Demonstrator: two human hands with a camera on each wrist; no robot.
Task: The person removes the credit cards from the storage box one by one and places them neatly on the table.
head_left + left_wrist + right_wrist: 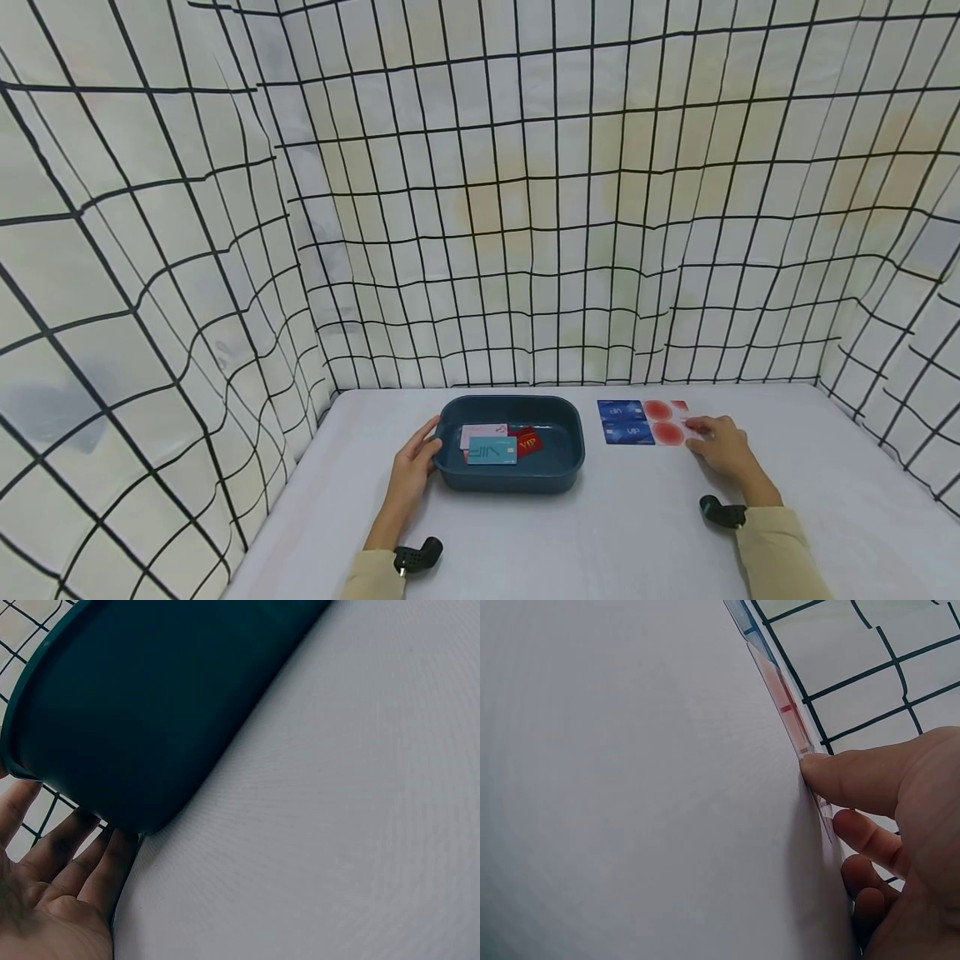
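Note:
A dark teal plastic bin (506,483) stands on the white table, with several cards inside: a light-blue card (491,451), a red VIP card (529,442) and a pale pink card (480,431). My left hand (411,467) rests against the bin's left end; in the left wrist view its fingers (112,870) lie nearly straight on the outer wall. To the right lie two blue VIP cards (628,432) and two cards with red circles (667,433). At the right end of that group, my right hand (723,450) pinches a pale card (823,810) between thumb and index finger; the hand partly hides it.
Behind the white table (592,542) rises a white cloth wall with a black grid (555,250), continuing along both sides. Each wrist wears a black strap-on device, one at the left cuff (418,557), another at the right cuff (722,511).

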